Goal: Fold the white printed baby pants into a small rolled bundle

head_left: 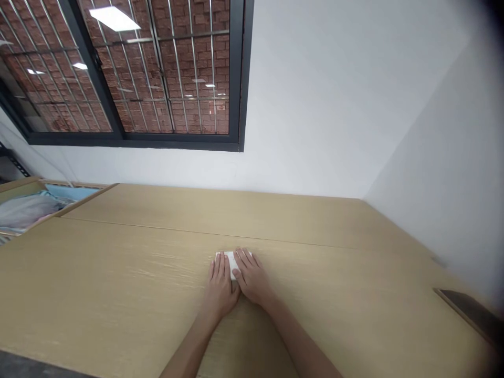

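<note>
A small white folded piece [229, 261], paper or cloth, lies on the light wooden table [118, 273] near its middle. My left hand [219, 287] rests flat on its left part, fingers stretched out side by side. My right hand [250, 277] lies flat over its right part, fingers extended and pressing down. The two hands touch each other, and most of the white piece is hidden under them.
A white wall rises behind the table, with a dark-framed barred window [129, 73] at the upper left. A wooden box [35, 207] holding pale fabric stands at the far left. A dark flat object [468, 310] lies at the table's right edge.
</note>
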Action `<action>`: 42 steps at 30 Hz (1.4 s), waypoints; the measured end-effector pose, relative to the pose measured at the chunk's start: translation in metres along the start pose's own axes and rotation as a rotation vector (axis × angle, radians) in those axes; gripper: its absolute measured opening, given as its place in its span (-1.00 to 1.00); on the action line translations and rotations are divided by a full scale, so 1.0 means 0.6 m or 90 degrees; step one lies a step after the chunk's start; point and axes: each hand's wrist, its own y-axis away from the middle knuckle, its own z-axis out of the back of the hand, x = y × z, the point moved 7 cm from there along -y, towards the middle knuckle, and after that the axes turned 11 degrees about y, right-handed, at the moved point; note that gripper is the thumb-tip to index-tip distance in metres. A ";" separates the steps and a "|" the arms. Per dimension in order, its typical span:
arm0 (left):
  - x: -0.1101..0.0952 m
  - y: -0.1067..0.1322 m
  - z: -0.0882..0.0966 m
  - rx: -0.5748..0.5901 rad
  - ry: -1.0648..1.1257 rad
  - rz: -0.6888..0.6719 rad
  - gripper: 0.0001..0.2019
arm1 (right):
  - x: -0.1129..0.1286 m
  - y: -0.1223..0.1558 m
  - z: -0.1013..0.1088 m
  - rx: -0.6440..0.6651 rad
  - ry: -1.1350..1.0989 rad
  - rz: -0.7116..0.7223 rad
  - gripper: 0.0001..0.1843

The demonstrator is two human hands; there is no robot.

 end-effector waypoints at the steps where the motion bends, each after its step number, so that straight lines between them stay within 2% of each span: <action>1: 0.005 0.004 0.001 -0.007 -0.002 0.009 -0.09 | -0.013 0.002 -0.007 0.015 0.005 -0.023 -0.38; 5: 0.030 0.014 0.005 -0.034 -0.009 0.046 0.05 | -0.050 0.009 -0.026 0.044 0.002 -0.070 -0.33; 8: 0.038 0.011 0.023 -0.045 -0.009 0.059 0.07 | -0.050 0.010 -0.011 -0.019 -0.010 -0.043 -0.33; 11: 0.031 -0.001 0.048 -0.007 0.044 0.034 -0.12 | -0.034 0.013 0.024 -0.105 -0.026 0.009 -0.36; 13: 0.024 -0.007 0.062 0.030 0.101 0.009 -0.29 | -0.025 0.014 0.041 -0.123 -0.049 0.034 -0.39; 16: 0.021 -0.010 0.071 0.057 0.135 -0.003 -0.39 | -0.024 0.016 0.050 -0.094 -0.085 0.044 -0.41; 22: 0.028 -0.004 0.056 0.077 0.148 0.011 -0.26 | -0.046 0.023 0.033 -0.001 -0.121 0.031 -0.27; 26: 0.033 -0.006 0.054 0.070 0.171 0.013 -0.28 | -0.056 0.026 0.025 -0.026 -0.188 0.024 -0.18; 29: 0.036 -0.011 0.059 0.054 0.199 0.010 -0.33 | -0.069 0.024 0.023 -0.080 -0.246 -0.016 -0.31; 33: 0.033 -0.020 0.081 0.015 0.244 0.011 -0.63 | -0.081 0.020 0.023 -0.125 -0.357 -0.054 -0.61; 35: 0.028 -0.023 0.095 -0.006 0.271 0.022 -0.75 | -0.086 0.018 0.025 -0.136 -0.396 -0.088 -0.70; 39: 0.021 -0.018 0.111 -0.029 0.344 0.065 -0.79 | -0.084 0.015 0.026 -0.143 -0.454 -0.144 -0.67; 42: 0.019 -0.010 0.107 -0.010 0.382 0.089 -0.76 | -0.086 0.014 0.024 -0.180 -0.436 -0.193 -0.62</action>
